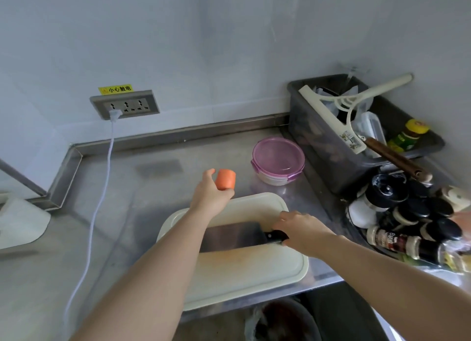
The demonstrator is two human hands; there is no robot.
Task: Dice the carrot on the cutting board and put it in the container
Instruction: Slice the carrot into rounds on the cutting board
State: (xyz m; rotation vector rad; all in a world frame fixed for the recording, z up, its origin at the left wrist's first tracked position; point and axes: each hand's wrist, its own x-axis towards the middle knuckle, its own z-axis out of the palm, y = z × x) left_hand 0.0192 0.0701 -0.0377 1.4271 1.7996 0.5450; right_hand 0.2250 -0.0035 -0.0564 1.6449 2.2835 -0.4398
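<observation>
The left hand (211, 195) holds a short orange carrot piece (225, 178) in the air, its grip closed around the lower part of the piece, with the thumb on the left side and the other fingers on the right side. The carrot piece is just beyond the far edge of the cutting board (254, 269) and to the left of the container (278, 159), not touching either of them. The container is round, has a pink lid on it, and stands on the steel desk (127, 213) far from the board. The right hand (303, 232) has its grip closed on the black handle of a cleaver (229, 236), whose wide blade lies across the middle of the board and points to the left. The board is pale and shows orange stains on its near part. At the right stand a grey bin (318, 136) with kitchen tools and a group of spice bottles (407, 221). On the far wall a white cable (102, 187) hangs from a socket (125, 105)
</observation>
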